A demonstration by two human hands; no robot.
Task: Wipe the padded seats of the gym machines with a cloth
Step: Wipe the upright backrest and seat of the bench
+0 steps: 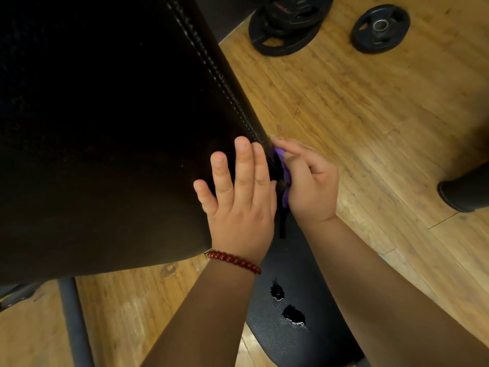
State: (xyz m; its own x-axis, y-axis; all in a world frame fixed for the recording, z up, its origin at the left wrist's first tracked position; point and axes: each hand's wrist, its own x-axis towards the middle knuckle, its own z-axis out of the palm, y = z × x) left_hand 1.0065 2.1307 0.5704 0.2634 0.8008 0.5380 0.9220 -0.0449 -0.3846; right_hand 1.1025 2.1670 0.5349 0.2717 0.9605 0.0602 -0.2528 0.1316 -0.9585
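Wooden floor (370, 128) throughout, with weight plates (285, 25) lying on it at the far side. Nearest me stands a large black padded seat (105, 128), stitched along its right edge. Below it a lower pad (304, 287) shows two tears (not part of the present step).

My left hand (238, 205) lies flat on the seat's face close to that edge, fingers (242, 160) straight and slightly spread, holding nothing. My right hand (309, 181) grips the purple cloth (284, 178), its fingers curled round it and pressing it to the seat's side wall just past the stitching. The cloth sits bunched between right palm and side wall, largely hidden, just across the seam from the nearest left finger.

Judgement: the side edge is being wiped. To do it well, I would brace with the flat hand, run the cloth along the whole seam under steady pressure, and open the bunch for wider contact.
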